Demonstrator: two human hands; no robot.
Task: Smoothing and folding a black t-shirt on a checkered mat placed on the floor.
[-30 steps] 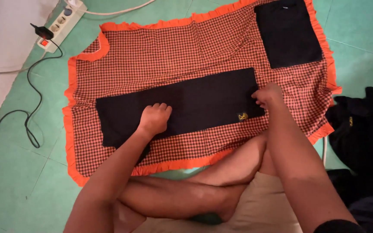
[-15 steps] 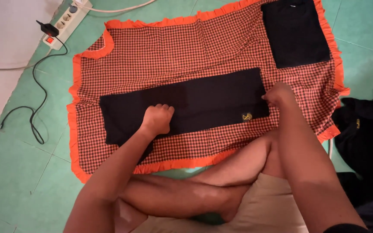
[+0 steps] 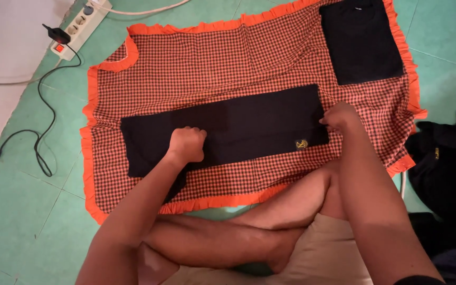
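A black garment (image 3: 249, 124), folded into a long strip with a small yellow emblem, lies across a red checked cloth (image 3: 207, 63) with an orange frilled edge. My left hand (image 3: 187, 144) rests as a fist on the strip's near middle, pressing it down. My right hand (image 3: 340, 116) is closed on the strip's right end. A second folded black garment (image 3: 360, 42) lies on the cloth's far right corner.
The cloth lies on a green floor (image 3: 17, 211). A white power strip (image 3: 80, 24) with a black cable (image 3: 43, 142) sits at the far left. A pile of dark clothes (image 3: 449, 169) is at my right. My crossed legs (image 3: 249, 232) are in front.
My hands have stayed on the black strip. The camera view has shifted slightly, so the cloth sits a little further right in the picture.
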